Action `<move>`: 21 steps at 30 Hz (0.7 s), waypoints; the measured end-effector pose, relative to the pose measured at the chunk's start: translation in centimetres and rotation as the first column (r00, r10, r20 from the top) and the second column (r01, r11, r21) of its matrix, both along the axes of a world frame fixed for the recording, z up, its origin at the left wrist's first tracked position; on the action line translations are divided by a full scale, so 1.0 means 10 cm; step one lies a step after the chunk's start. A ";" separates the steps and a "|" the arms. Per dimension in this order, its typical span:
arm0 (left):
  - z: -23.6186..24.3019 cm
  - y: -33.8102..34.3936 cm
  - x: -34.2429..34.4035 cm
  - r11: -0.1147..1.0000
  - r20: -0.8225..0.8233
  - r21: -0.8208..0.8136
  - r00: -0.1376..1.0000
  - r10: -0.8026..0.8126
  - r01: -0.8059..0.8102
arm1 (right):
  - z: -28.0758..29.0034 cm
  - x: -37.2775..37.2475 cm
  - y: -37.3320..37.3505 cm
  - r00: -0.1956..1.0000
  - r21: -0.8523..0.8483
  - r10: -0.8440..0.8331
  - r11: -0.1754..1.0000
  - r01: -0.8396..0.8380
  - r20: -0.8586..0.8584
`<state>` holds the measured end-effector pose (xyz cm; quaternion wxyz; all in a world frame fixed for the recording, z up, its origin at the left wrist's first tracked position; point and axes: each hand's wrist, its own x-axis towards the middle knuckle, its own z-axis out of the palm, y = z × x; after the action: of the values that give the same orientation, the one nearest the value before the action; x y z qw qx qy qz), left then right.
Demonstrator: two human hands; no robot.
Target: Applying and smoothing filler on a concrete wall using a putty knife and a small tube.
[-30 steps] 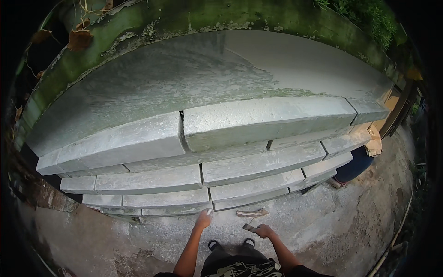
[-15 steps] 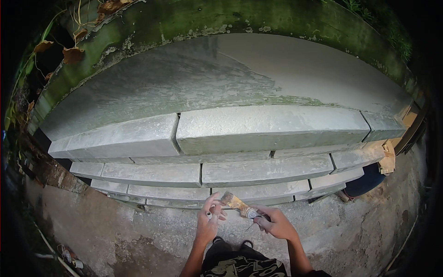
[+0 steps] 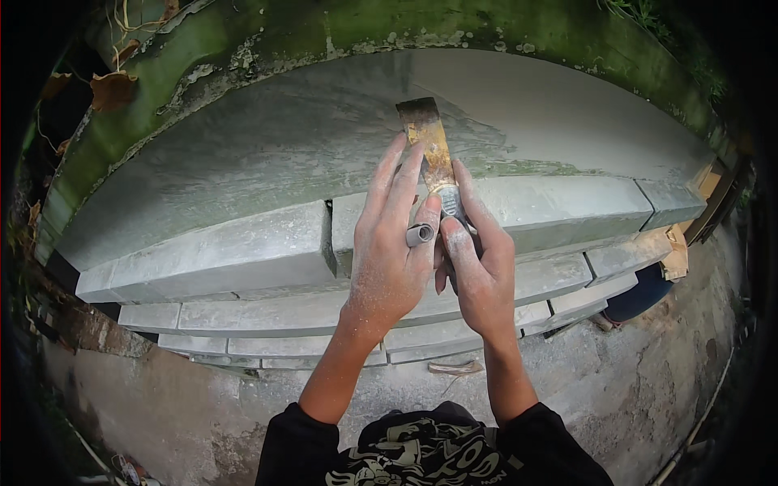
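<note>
A flat putty knife (image 3: 433,154), its blade smeared yellow-brown and dark at the tip, points up and away in front of the wall. My right hand (image 3: 482,263) is wrapped round its dark handle, index finger stretched along the side. Dusty with white powder, my left hand (image 3: 389,243) lies against the left of the knife, long fingers extended with their tips at the blade. Its thumb is near the knife's collar. A small grey hollow tube (image 3: 419,235) is tucked in the left hand, only its round end showing. The far part of the handle is hidden by my hands.
Stacked grey concrete slabs (image 3: 219,247) form steps below a partly smoothed wall panel (image 3: 267,150). A mossy green ledge (image 3: 365,28) arches above. A dark rounded object (image 3: 640,296) sits at the right. A wood scrap (image 3: 455,368) lies on the concrete floor (image 3: 583,405).
Both hands have risen forward from near my waist to in front of the slabs and wall, bringing the putty knife along. It now points upward, with my left fingers close against the blade.
</note>
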<state>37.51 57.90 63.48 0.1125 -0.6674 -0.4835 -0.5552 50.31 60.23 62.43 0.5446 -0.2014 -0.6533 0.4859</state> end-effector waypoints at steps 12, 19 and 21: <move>0.28 0.48 0.01 0.985 0.487 -0.149 0.860 0.150 -0.087 | -0.02 -0.17 0.25 0.986 0.085 -0.118 0.990 0.109 0.116; 0.29 0.57 0.02 0.996 0.534 -0.082 0.845 0.025 0.023 | -0.13 -0.31 0.32 0.988 0.173 -0.156 0.973 0.153 0.003; 0.21 0.61 -0.01 0.996 0.524 -0.085 0.852 0.021 0.028 | -0.15 -0.29 0.33 0.989 0.154 -0.149 0.977 0.144 0.023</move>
<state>37.45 63.96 65.56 -0.0544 -0.4962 -0.5191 -0.6938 47.40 63.50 60.94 0.5813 -0.2153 -0.6811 0.3896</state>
